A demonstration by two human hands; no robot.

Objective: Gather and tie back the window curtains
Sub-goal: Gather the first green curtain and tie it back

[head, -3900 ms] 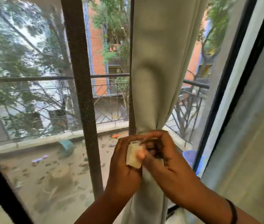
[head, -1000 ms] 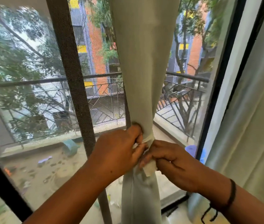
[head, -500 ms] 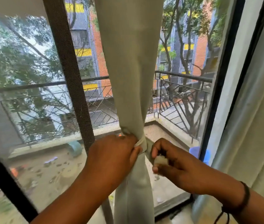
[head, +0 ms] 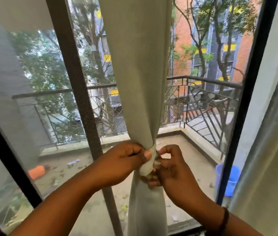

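A pale grey-green curtain point(head: 134, 74) hangs in front of the window, bunched into a narrow waist at hand height. A pale cloth tie-back point(head: 147, 167) wraps that waist, and its loose end hangs just below. My left hand point(head: 123, 162) grips the gathered curtain and the tie from the left, thumb pressed on the band. My right hand point(head: 170, 169) sits on the right side, its fingers curled and pinching the tie's end against the fabric. Below the waist the curtain falls straight down out of view.
A dark window post point(head: 77, 92) stands just left of the curtain. A second curtain point(head: 270, 150) hangs at the right edge beside a black frame point(head: 243, 116). Outside are a balcony railing point(head: 202, 106), a blue bucket point(head: 228, 178) and an orange object point(head: 37, 172).
My right hand has come back in to the waist of the curtain, after pulling the tie's end out to the right. The view has shifted slightly; my left hand keeps its grip.
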